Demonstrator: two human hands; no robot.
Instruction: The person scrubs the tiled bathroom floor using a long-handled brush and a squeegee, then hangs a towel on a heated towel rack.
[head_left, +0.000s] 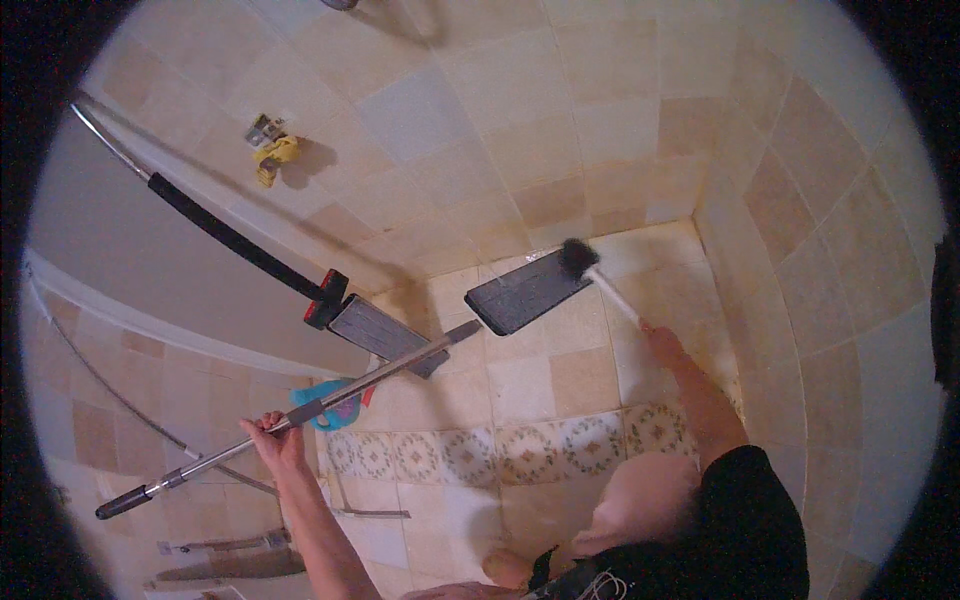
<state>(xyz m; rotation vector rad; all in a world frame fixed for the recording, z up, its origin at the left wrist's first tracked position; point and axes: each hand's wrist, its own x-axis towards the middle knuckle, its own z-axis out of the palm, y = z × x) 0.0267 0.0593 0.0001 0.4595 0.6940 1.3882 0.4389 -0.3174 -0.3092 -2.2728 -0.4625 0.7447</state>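
Observation:
My left hand (277, 442) grips the metal pole of a flat mop (311, 409), which slants up to the right. The pole's far end is near a grey flat mop head (517, 292) lying on the tiles. My right hand (664, 343) holds the white handle (616, 296) of a brush. Its dark round bristle head (579, 257), slightly blurred, is at the right end of the mop head. Whether it presses on the pad, I cannot tell.
A second mop pad (386, 335) lies left, by a black-and-red tool head (326, 298) on a long handle. A turquoise bottle (328, 405) is behind the pole. A yellow cloth (276, 157) hangs on the tiled wall (510, 127). A bathtub side (202, 277) is left.

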